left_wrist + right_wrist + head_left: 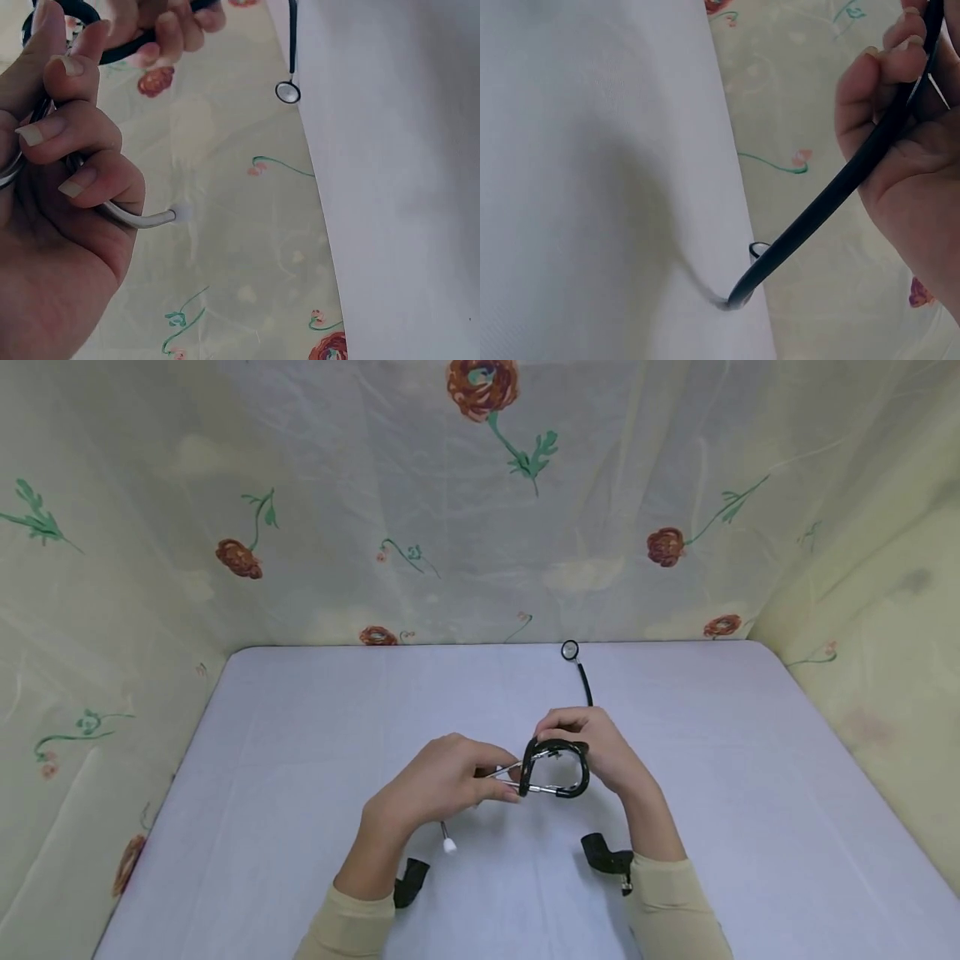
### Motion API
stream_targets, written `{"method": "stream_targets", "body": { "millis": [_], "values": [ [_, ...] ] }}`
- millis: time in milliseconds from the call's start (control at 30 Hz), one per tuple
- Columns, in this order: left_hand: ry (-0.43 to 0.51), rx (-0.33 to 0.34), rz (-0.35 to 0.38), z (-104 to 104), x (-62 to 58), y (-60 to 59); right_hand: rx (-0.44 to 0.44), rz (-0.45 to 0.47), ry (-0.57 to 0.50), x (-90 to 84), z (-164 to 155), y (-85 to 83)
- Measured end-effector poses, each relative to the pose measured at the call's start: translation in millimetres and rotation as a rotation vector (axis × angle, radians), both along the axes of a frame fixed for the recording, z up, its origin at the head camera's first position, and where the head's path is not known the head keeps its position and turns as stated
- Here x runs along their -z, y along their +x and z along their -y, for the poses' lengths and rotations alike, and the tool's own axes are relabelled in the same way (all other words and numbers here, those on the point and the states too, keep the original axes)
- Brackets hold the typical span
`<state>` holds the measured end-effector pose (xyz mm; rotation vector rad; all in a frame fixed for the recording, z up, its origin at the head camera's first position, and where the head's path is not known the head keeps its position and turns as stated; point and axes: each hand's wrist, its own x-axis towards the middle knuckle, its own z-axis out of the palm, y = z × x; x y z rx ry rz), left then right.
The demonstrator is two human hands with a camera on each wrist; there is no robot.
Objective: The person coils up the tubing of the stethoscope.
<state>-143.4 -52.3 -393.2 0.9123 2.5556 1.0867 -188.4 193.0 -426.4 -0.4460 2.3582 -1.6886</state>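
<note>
The stethoscope (527,768), probably light, is best held thus: left hand (450,777) clamped on the metal ear tubes (150,220) (likely stiff, slick), right hand (603,747) clamped on pliant black tubing (829,193).

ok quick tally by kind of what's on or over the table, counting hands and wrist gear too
Stethoscope: 1
Left hand and right hand: 2
Left wrist camera and right wrist camera: 2
Total: 5
</note>
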Motion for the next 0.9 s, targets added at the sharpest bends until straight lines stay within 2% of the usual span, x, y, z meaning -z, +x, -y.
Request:
{"method": "stream_targets", "body": {
  "millis": [200,400,533,733,900],
  "values": [
    [0.049,0.024,0.026,0.1,1.7,-0.6,-0.057,0.011,0.054,2.2,4.3,-0.5],
    [0.061,-0.025,0.016,3.1,2.8,-1.5,-0.085,-0.015,0.073,0.8,2.6,-0.1],
    [0.051,-0.05,0.006,6.5,2.5,-3.0,-0.091,0.003,0.141,0.6,2.2,-0.5],
    [0.009,-0.17,-0.041,15.4,3.8,-6.6,-0.063,0.059,0.168,2.2,5.8,-1.3],
    [-0.008,-0.244,-0.073,20.1,7.8,-10.1,-0.065,0.037,0.245,-2.9,15.7,2.7]
  ]
}}
